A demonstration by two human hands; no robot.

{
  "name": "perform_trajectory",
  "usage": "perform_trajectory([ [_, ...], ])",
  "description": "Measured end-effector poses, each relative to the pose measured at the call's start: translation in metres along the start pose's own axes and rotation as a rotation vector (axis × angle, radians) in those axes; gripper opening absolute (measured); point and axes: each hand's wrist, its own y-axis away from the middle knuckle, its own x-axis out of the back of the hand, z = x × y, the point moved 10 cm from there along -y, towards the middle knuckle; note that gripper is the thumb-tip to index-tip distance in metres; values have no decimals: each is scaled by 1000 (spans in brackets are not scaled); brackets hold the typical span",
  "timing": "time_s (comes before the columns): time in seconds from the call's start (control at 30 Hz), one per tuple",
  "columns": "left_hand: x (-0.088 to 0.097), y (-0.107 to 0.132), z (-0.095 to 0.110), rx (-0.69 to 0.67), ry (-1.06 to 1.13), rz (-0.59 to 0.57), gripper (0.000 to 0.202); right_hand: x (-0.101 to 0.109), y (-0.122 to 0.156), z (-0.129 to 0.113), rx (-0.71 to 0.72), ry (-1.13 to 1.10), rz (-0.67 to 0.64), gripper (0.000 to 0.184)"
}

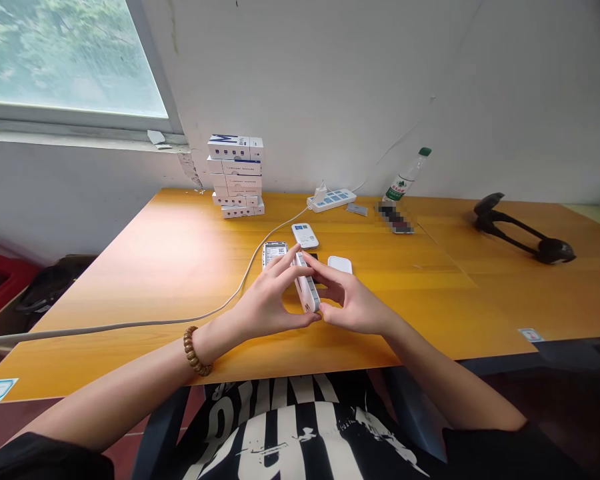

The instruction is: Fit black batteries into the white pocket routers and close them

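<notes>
My left hand (267,300) and my right hand (355,303) meet over the table, both closed on a slim white box (306,287) tilted between them. Fingertips press its far end and the thumbs its near end. A dark letter-like mark and small grey print show on it. Just beyond my left fingers lies a white device with a labelled, exposed face (275,249). Behind the box rests a white rounded device with a label (305,235). A plain white rounded device (340,265) lies beyond my right hand. A dark flat piece (314,258) is partly hidden behind my fingers.
A stack of white boxes (237,177) stands at the back left. A white cable (225,307) crosses the table from a power strip (333,200). A water bottle (405,177), a phone (397,220), a small grey card (357,209) and a black stand (520,233) occupy the back and right.
</notes>
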Motion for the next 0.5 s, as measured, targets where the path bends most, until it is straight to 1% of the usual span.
perform_trajectory([
  [0.27, 2, 1, 4, -24, -46, 49, 53, -4, 2, 4, -25, -91, 29, 98],
  [0.5, -1, 6, 8, -72, -72, 85, 49, -13, 17, 9, -52, -90, 125, 93],
])
